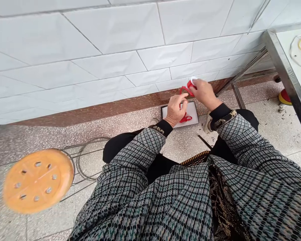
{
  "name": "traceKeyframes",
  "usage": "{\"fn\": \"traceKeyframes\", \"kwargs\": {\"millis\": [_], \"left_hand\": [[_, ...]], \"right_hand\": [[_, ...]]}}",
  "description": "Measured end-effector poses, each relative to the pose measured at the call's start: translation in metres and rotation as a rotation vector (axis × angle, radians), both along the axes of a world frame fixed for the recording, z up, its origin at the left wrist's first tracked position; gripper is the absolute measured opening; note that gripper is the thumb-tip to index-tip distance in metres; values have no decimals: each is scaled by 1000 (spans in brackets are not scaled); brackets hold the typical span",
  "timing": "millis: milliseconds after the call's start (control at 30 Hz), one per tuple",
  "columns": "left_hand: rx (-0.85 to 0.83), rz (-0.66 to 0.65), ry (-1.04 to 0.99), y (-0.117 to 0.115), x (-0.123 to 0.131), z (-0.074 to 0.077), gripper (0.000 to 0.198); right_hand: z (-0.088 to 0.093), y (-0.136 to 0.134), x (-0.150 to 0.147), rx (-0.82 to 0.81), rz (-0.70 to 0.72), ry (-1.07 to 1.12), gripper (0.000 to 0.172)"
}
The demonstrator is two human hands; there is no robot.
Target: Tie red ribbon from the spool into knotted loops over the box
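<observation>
Running between both hands (175, 108) (204, 93) is red ribbon (187, 90).

bright diffuse light, soft sheen on wall tiles (120, 31), blurred orange stool (38, 179), stretched edges

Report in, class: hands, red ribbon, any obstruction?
Right hand gripping red-and-white roll. Left hand at red ribbon, grip unclear. Ribbon also over white tray below. No obstruction visible between hands.

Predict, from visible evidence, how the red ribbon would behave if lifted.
The red ribbon is probably floppy, since it bends between the left hand and right hand. It looks narrow, so likely light. Its lower part curls loosely, so it might tangle.
</observation>
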State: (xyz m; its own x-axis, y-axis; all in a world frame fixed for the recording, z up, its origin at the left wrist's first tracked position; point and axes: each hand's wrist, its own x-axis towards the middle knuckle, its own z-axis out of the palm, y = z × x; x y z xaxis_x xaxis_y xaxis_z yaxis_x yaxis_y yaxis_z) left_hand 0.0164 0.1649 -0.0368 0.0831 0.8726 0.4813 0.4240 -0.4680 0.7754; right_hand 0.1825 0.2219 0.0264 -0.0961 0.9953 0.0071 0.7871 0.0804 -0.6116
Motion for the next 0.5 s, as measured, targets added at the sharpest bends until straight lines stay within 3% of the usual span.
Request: {"fn": "traceKeyframes", "kwargs": {"millis": [100, 200, 300, 433, 500], "left_hand": [[-104, 130, -198, 16, -10, 5, 25], [-235, 139, -350, 38, -18, 6, 26], [-362, -60, -460, 48, -14, 6, 31], [-522, -480, -594, 38, 5, 13, 35], [-564, -571, -660, 33, 13, 21, 35]], "right_hand": [[15, 4, 24, 244, 272, -163, 21], [24, 2, 34, 400, 454, -51, 27], [27, -2, 31, 430, 468, 225, 36], [26, -8, 17, 290, 353, 613, 48], [25, -8, 11, 214, 274, 770, 52]]}}
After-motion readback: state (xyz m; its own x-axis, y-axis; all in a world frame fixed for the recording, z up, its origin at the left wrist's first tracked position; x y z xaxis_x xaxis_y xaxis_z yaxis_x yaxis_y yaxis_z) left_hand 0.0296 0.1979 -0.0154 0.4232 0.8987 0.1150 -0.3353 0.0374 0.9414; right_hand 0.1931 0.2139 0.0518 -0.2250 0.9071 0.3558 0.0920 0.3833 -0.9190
